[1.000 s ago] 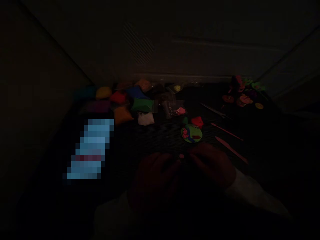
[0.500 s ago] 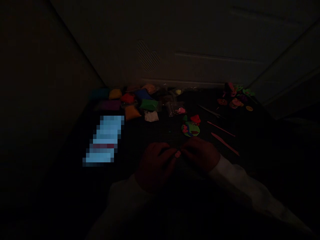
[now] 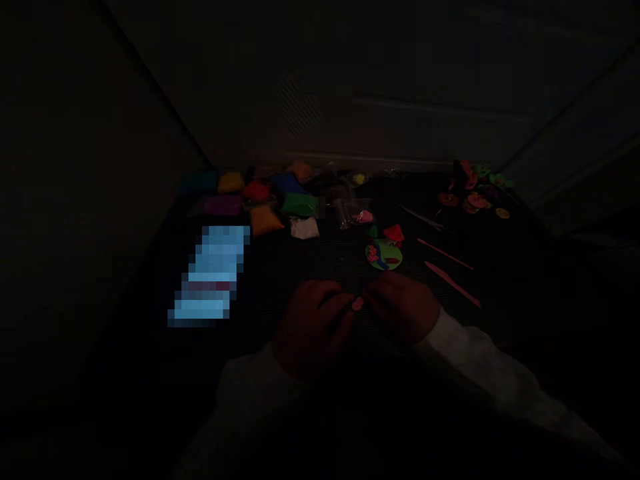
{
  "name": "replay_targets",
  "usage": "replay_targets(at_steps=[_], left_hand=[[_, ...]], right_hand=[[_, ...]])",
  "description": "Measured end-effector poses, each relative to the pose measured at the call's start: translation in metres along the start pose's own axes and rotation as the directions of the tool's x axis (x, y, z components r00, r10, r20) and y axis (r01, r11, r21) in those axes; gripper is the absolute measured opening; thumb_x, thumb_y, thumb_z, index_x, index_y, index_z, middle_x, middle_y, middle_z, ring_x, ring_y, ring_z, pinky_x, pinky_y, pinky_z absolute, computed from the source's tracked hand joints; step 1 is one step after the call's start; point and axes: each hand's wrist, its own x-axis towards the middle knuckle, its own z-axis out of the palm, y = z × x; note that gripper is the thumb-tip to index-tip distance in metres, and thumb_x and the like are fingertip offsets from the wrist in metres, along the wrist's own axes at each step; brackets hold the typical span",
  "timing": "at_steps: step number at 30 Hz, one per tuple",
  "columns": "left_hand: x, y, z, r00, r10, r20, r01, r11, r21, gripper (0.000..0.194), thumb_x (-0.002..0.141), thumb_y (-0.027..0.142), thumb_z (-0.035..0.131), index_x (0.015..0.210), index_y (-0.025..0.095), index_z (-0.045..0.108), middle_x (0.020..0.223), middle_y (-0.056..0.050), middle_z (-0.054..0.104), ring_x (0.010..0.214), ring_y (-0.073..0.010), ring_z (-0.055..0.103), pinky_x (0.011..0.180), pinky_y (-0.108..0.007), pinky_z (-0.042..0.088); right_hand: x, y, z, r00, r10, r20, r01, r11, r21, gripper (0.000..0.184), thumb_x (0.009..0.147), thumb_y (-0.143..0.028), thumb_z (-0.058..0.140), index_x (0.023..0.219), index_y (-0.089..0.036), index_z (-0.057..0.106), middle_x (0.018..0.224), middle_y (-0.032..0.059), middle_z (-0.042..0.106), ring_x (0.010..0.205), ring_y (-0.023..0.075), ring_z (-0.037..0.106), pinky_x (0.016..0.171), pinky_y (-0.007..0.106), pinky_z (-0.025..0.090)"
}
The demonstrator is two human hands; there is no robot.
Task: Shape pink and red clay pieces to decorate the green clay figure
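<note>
The scene is very dark. My left hand (image 3: 313,323) and my right hand (image 3: 403,307) meet over a dark mat, fingertips pinched together on a small pink clay piece (image 3: 357,304). Both fingers curl around it. Just beyond my hands lies a green clay disc (image 3: 384,255) with pink, blue and red bits on it, and a red clay lump (image 3: 394,233) sits behind it. White sleeves cover both wrists.
Several bags of coloured clay (image 3: 265,200) lie at the back left, a white one (image 3: 304,228) nearest. A glowing blurred screen (image 3: 213,273) lies to the left. Two pink modelling tools (image 3: 450,267) lie to the right. Small finished clay figures (image 3: 475,193) stand at the back right.
The view has shifted and pulled back since a second ago. My hands have closed in on the pink piece and stay together; in the last half second almost nothing moved.
</note>
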Motion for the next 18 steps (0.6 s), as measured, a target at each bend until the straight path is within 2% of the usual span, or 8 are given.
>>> replay_targets(at_steps=[5, 13, 18], left_hand=[[-0.0002, -0.0003, 0.0002, 1.0, 0.011, -0.004, -0.011, 1.0, -0.004, 0.023, 0.075, 0.022, 0.049, 0.096, 0.018, 0.057, 0.095, -0.006, 0.053, 0.09, -0.0178, 0.046, 0.078, -0.035, 0.041], [-0.0016, -0.001, 0.0, 1.0, 0.01, 0.003, -0.01, 1.0, -0.02, 0.024, 0.075, 0.022, 0.049, 0.097, 0.018, 0.057, 0.096, -0.006, 0.053, 0.091, -0.0177, 0.045, 0.079, -0.035, 0.04], [-0.002, -0.0007, -0.0005, 1.0, 0.013, 0.014, -0.013, 1.0, -0.021, 0.024, 0.075, 0.022, 0.049, 0.098, 0.018, 0.056, 0.097, -0.006, 0.052, 0.092, -0.018, 0.045, 0.08, -0.036, 0.039]], right_hand=[[-0.001, -0.0004, 0.0012, 1.0, -0.017, -0.006, 0.016, 0.999, -0.04, 0.02, 0.083, -0.027, 0.041, 0.091, -0.02, 0.058, 0.086, 0.0033, 0.057, 0.078, 0.0119, 0.051, 0.066, 0.023, 0.039], [-0.0023, 0.0013, 0.0024, 1.0, -0.001, -0.02, 0.001, 1.0, 0.025, 0.018, 0.082, -0.024, 0.043, 0.091, -0.021, 0.058, 0.088, 0.0022, 0.056, 0.078, 0.0112, 0.051, 0.067, 0.022, 0.039], [-0.0033, 0.0017, 0.003, 1.0, -0.009, -0.026, 0.009, 1.0, 0.003, 0.019, 0.082, -0.027, 0.042, 0.091, -0.022, 0.058, 0.087, 0.0018, 0.057, 0.078, 0.0121, 0.051, 0.067, 0.023, 0.039]])
